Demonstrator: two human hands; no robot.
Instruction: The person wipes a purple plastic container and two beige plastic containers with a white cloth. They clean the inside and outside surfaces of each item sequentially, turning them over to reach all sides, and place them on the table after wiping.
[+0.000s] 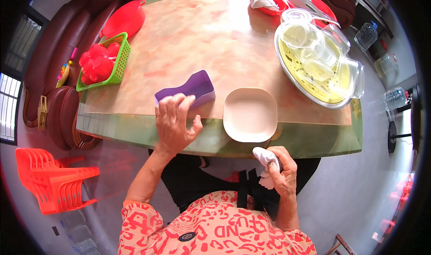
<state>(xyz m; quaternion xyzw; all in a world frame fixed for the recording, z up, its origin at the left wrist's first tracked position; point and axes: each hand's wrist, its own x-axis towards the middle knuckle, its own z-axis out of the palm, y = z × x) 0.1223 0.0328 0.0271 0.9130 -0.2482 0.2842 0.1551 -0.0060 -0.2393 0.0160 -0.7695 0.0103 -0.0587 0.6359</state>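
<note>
My left hand (pixel 176 124) is at the near side of a purple plastic holder (pixel 202 89), its fingertips overlapping the near wall. The thumb stands apart from the fingers, and I cannot tell whether they touch the holder. Just right of it, a shallow beige square bowl with rounded corners (pixel 250 115) sits near the table's front edge. Below that edge, close to my body, my right hand (pixel 283 170) is closed around a crumpled white cloth (pixel 266 158), which pokes out above and below the fingers.
A green basket of red items (pixel 120 62) and a red basin (pixel 125 19) stand on the table's left. At right, a steel basin (pixel 287 77) holds a yellow strainer and clear containers. Red bowls (pixel 280 1) are behind it. Stacked red stools (pixel 58 181) occupy the left floor.
</note>
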